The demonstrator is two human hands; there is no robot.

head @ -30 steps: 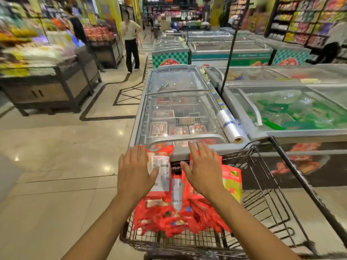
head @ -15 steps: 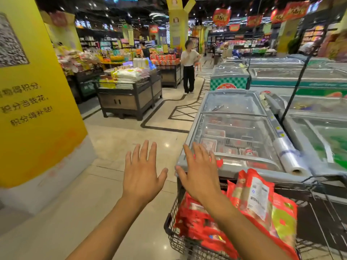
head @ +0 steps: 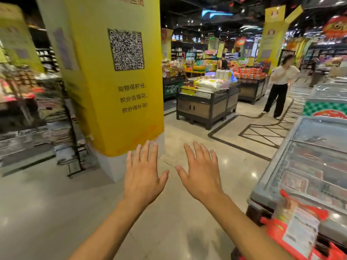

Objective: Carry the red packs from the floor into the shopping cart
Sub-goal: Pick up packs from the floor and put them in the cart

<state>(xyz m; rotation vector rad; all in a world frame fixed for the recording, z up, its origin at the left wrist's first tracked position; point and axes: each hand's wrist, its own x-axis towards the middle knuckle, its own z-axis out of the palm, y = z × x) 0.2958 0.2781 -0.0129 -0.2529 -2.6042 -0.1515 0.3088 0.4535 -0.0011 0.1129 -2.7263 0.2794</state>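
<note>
Item: red packs (head: 300,228). Several, blurred, standing upright with a white label facing out, low and to the right of the person's right hand, well apart from it. They appear to sit in the shopping cart, of which only a dark edge shows at the frame's lower right corner; the upright lean suggests they rest against the load and the cart wall. No red packs show on the floor (head: 56,212) within view.

Item: right hand (head: 201,174). Palm down, fingers spread wide, empty, held out over bare floor.

Item: left hand (head: 143,175). Just beside the right, thumbs near but apart, likewise splayed flat and holding nothing. Both look free and ready for a next load; this reads as the gap between deliveries.

Item: chest freezer (head: 309,160). Glass-topped, to the right of the right hand, directly behind the packs.

Item: yellow pillar (head: 116,81). Beyond the left hand, bearing a QR code and printed text.

Item: display stand (head: 206,102). Far ahead of both hands, stacked with bagged goods.

Item: bystander (head: 279,85). Standing far beyond the right hand, in the aisle.
</note>
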